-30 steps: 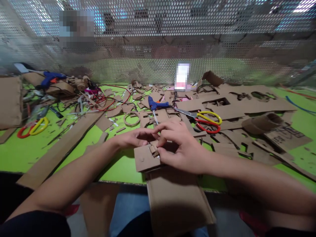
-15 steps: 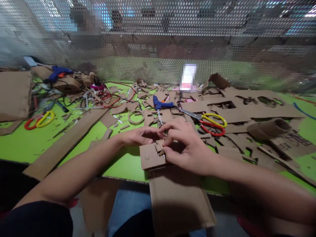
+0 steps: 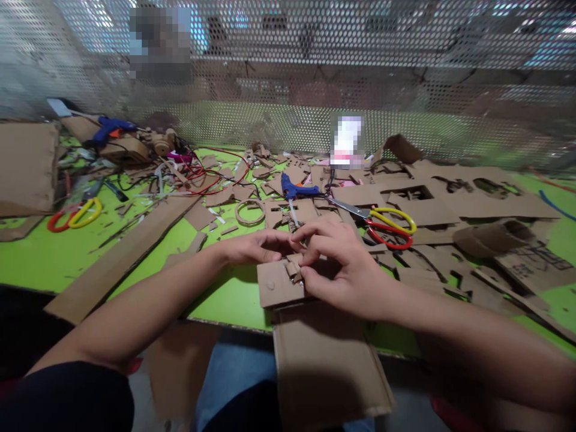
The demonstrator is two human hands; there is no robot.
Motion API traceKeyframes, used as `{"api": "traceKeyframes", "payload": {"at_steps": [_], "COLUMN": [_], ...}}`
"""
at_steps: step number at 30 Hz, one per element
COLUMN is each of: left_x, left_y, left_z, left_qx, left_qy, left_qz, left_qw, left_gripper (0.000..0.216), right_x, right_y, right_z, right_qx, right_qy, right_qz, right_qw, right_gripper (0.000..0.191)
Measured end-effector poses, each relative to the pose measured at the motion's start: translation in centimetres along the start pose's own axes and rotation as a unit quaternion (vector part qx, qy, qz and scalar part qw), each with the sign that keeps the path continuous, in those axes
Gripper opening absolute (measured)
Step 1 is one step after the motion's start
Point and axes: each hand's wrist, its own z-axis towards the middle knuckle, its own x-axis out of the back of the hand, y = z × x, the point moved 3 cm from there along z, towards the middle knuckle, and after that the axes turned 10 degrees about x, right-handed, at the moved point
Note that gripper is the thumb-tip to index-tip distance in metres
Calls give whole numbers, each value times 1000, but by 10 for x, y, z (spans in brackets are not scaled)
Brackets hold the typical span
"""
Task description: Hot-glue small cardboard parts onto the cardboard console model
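A small cardboard box (image 3: pixel 276 288) sits at the green table's near edge, joined to or resting on a larger cardboard panel (image 3: pixel 330 366) that hangs over my lap. My left hand (image 3: pixel 256 245) curls around the far side of the box, thumb at its top edge, its other fingers partly hidden. From the right, my right hand (image 3: pixel 335 258) pinches a small folded cardboard piece (image 3: pixel 294 266) against the top of the box. Whether that piece is fixed to the box cannot be made out.
Beyond my hands lie a blue glue gun (image 3: pixel 299 189), red-and-yellow-handled scissors (image 3: pixel 390 228) and a cardboard ring (image 3: pixel 250 213). Cardboard scraps cover the right side. A long strip (image 3: pixel 126 258), more scissors (image 3: pixel 76 215) and another glue gun (image 3: pixel 110 129) lie left. Perforated screen (image 3: pixel 270 90) behind.
The whole view has shifted slightly. Both hands keep the same hold on the box and the small piece, with hardly any visible finger movement.
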Motion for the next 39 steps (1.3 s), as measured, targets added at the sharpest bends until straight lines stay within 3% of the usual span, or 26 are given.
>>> {"api": "traceKeyframes", "payload": {"at_steps": [20, 27, 35, 39], "left_x": [-1, 2, -6, 1], "left_y": [2, -1, 0, -10], "left_z": [-1, -8, -19, -24], "left_qx": [-19, 26, 52, 91], "left_qy": [-4, -3, 52, 73], "left_qz": [6, 15, -24, 1], "left_qw": [1000, 1000, 997, 993], "left_gripper": [50, 50, 45, 42], "right_x": [-1, -3, -11, -18], "right_y": [-1, 0, 4, 11], "right_z": [1, 2, 0, 1], "right_qx": [-6, -12, 15, 0], "right_qy": [4, 24, 56, 22], "right_qz": [-2, 20, 19, 10], "right_qw": [1000, 999, 998, 1000], "right_gripper": [8, 2, 7, 9]}}
